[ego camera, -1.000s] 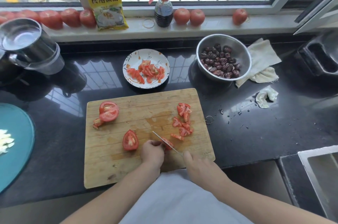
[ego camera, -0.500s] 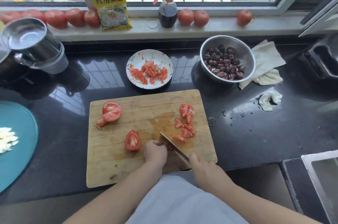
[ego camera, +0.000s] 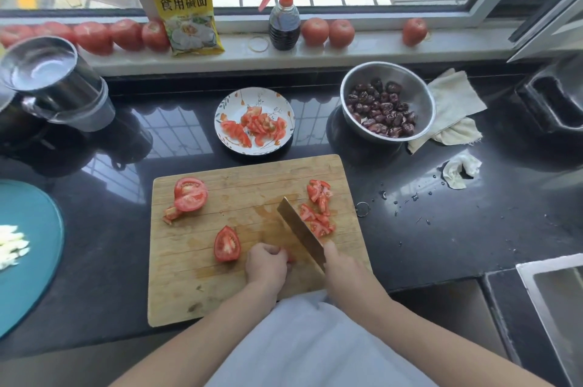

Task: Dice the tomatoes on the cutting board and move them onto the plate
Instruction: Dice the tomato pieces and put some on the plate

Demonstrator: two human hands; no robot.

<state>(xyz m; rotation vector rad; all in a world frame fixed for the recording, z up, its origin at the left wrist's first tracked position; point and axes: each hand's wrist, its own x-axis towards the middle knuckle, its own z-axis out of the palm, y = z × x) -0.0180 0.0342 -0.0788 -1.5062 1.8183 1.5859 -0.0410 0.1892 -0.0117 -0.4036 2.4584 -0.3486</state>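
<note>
Tomato work sits roughly at its midpoint, as far as you can judge. One batch of diced pieces already lies on the patterned plate (ego camera: 254, 96) just above the cutting board (ego camera: 252, 292), near the middle of the frame. A second heap of diced tomato (ego camera: 317, 208) waits on the right part of the board, not yet moved. Left to cut: a wedge (ego camera: 226, 244) at the board's centre-left, a larger cut tomato (ego camera: 190, 194) with a few scraps beside it in the board's upper left, and the small piece your left hand is working on. More whole tomatoes (ego camera: 327, 32) line the windowsill at the top of the frame; whether those belong to this job you cannot tell.

Your left hand (ego camera: 266, 265) sits low on the board with fingers curled under, knuckles forward, pinning a small red piece of tomato (ego camera: 289, 258) that barely shows at its right edge. Your right hand (ego camera: 345, 270) wraps the handle of the knife (ego camera: 299, 230); the handle itself is hidden inside the fist. The blade runs diagonally up and to the left from that hand, its broad face tilted toward you, passing between the left knuckles and the diced heap. Whether the edge touches the board is unclear. Both forearms come in from the bottom of the frame.
</note>
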